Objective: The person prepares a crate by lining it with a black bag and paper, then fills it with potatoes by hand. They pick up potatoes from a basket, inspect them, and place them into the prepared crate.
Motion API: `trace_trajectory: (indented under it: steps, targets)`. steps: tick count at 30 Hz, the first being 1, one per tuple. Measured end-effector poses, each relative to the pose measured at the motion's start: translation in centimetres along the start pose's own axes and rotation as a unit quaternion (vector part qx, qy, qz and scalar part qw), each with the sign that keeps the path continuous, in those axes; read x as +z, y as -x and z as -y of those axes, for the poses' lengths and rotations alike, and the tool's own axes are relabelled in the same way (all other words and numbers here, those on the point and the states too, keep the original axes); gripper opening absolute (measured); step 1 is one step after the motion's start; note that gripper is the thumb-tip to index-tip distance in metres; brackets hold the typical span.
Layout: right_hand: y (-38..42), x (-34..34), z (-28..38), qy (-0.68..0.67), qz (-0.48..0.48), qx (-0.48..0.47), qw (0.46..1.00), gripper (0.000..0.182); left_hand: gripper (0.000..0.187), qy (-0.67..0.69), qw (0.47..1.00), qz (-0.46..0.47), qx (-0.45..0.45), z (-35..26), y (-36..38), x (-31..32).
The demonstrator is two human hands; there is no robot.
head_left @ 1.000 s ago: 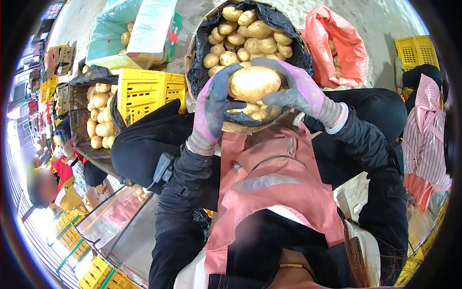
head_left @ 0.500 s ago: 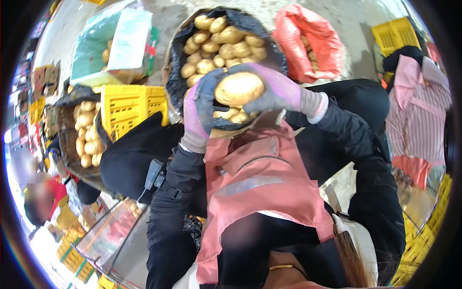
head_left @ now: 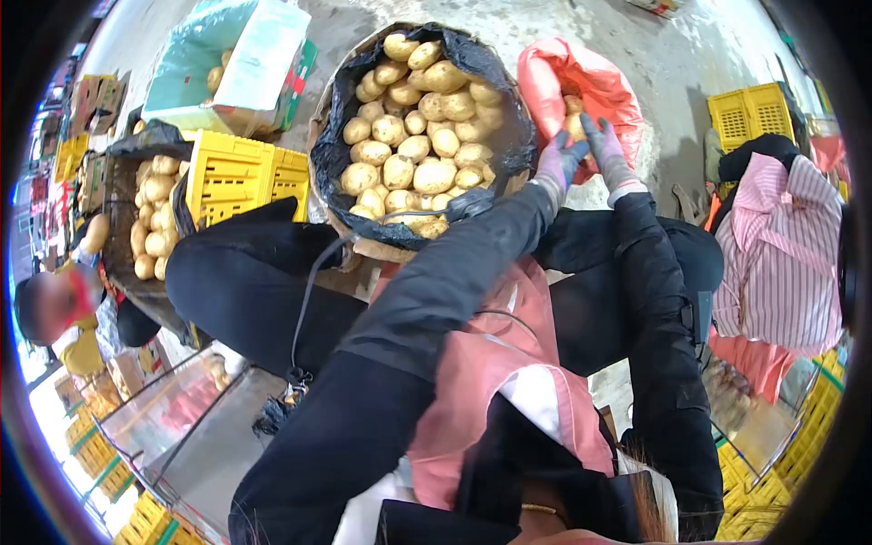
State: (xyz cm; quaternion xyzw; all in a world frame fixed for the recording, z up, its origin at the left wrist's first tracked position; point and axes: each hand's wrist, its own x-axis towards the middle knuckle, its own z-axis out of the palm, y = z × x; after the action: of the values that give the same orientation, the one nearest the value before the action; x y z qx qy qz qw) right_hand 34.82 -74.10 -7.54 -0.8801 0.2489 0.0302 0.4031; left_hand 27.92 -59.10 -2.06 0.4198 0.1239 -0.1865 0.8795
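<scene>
Over the mouth of the pink woven sack [head_left: 624, 84], my left hand [head_left: 559, 162] and my right hand [head_left: 609, 148] face each other, both in grey-and-purple work gloves. Between their fingertips shows a pale potato [head_left: 574, 126], with the fingers along its two sides. Another potato [head_left: 571, 104] lies just beyond it inside the sack; the sack's lower part is hidden by my hands. In front of me, to the left of the sack, stands a large round basket lined with black plastic [head_left: 334, 118], full of loose potatoes [head_left: 398, 171]. My left forearm crosses its near right edge.
A yellow crate [head_left: 232, 182] stands left of the basket, beside a smaller potato-filled container [head_left: 123, 218]. Farther back is a box with a pale green liner [head_left: 186, 68]. A striped pink garment [head_left: 786, 254] hangs at right, below another yellow crate [head_left: 752, 113]. A person [head_left: 77, 313] sits at far left.
Both hands have moved right, from over the round basket to the pink sack, taking a large potato along. The basket's potatoes are now in full view.
</scene>
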Motion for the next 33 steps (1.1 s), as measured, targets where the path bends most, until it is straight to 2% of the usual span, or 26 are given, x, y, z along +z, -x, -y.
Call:
trace_trajectory:
  steps: [1,3,4,5,6,7,8,9,10,11,12,13,14,15,17,19,20,21,23,25,26,27,29,30,31,33]
  targets:
    - [-0.4,1.2,-1.7,-0.026,0.116,-0.053,0.991,0.052,0.046,0.024,0.995,0.078,-0.050,-2.5,2.4,0.5]
    - [1.9,-0.4,1.1,-0.045,0.422,-0.117,0.898,0.049,0.034,-0.142,0.984,0.079,-0.070,-6.0,6.9,-0.3]
    - [3.5,-1.2,3.8,-0.051,0.425,-0.115,0.896,0.049,0.027,-0.225,0.969,0.106,-0.010,-6.3,8.4,-2.6]
    - [5.3,-1.8,7.3,0.157,0.416,-0.155,0.882,0.044,0.022,-0.306,0.941,0.135,0.051,-6.6,9.2,-5.4]
    - [6.8,-2.5,10.3,0.359,0.387,-0.188,0.828,0.039,0.022,-0.254,0.953,0.123,0.113,-7.6,9.0,-8.0]
    - [8.1,-3.4,12.6,0.354,0.389,-0.182,0.831,0.039,0.023,-0.199,0.958,0.112,0.172,-9.1,8.5,-10.6]
    - [9.2,-4.3,14.5,0.309,0.373,-0.180,0.856,0.042,0.025,-0.360,0.922,0.000,0.143,-11.7,8.1,-13.1]
    - [10.5,-4.8,15.8,0.266,0.357,-0.177,0.878,0.045,0.027,-0.506,0.848,-0.112,0.111,-13.9,7.5,-15.0]
    - [11.9,-4.9,16.7,0.267,0.360,-0.172,0.877,0.045,0.026,-0.617,0.779,-0.097,0.060,-14.2,6.1,-17.2]
    - [13.1,-4.9,17.5,0.167,0.306,-0.237,0.907,0.044,0.026,-0.716,0.693,-0.080,0.012,-13.7,4.8,-19.1]
    - [13.8,-4.7,18.1,0.066,0.247,-0.297,0.920,0.044,0.031,-0.809,0.585,-0.015,-0.046,-12.5,4.1,-19.6]
    - [14.1,-4.3,18.4,0.068,0.248,-0.294,0.920,0.044,0.040,-0.880,0.460,0.052,-0.102,-10.8,3.7,-20.2]
    - [14.3,-4.0,18.8,0.037,0.263,-0.292,0.919,0.044,0.057,-0.925,0.375,0.060,-0.025,-8.7,3.9,-21.1]
    - [14.4,-3.7,19.1,0.005,0.276,-0.290,0.916,0.045,0.058,-0.937,0.344,0.038,-0.057,-7.8,3.2,-20.3]
    - [14.2,-3.0,19.2,0.021,0.284,-0.257,0.923,0.046,0.059,-0.924,0.371,0.038,-0.082,-7.9,2.5,-20.7]
    - [14.1,-2.2,19.0,0.016,0.270,-0.276,0.922,0.048,0.065,-0.893,0.440,0.032,-0.093,-10.7,3.3,-19.7]
    - [14.4,-2.0,19.1,0.003,0.284,-0.233,0.930,0.050,0.072,-0.878,0.473,0.010,-0.078,-12.1,4.0,-19.1]
    - [14.2,-1.7,19.0,0.000,0.284,-0.237,0.929,0.050,0.077,-0.839,0.543,-0.015,-0.034,-13.2,4.6,-19.8]
    - [14.4,-0.6,17.6,-0.063,0.330,-0.186,0.923,0.049,0.076,-0.667,0.741,-0.078,-0.016,-15.6,7.1,-20.1]
    - [14.7,1.5,15.6,-0.150,0.358,-0.202,0.899,0.053,0.079,-0.484,0.869,-0.097,-0.025,-19.1,10.9,-17.3]
    - [16.5,1.0,16.0,-0.296,0.470,-0.006,0.832,0.055,0.079,-0.463,0.882,-0.080,0.019,-19.6,12.5,-16.6]
    - [17.9,0.7,16.5,-0.416,0.546,0.190,0.702,0.058,0.078,-0.442,0.893,-0.061,0.064,-20.1,13.9,-16.0]
    - [19.6,1.8,16.7,-0.440,0.669,0.254,0.542,0.061,0.082,-0.482,0.869,-0.001,0.113,-21.7,16.8,-13.9]
    - [20.5,2.1,16.2,-0.462,0.689,0.232,0.508,0.058,0.083,-0.457,0.883,-0.010,0.102,-21.7,18.0,-13.1]
    - [21.4,1.7,16.7,-0.462,0.688,0.232,0.509,0.058,0.084,-0.431,0.898,-0.019,0.090,-21.4,18.9,-12.5]
    - [23.1,0.4,18.3,-0.408,0.551,0.061,0.725,0.055,0.086,-0.341,0.937,-0.039,0.062,-20.8,19.9,-11.9]
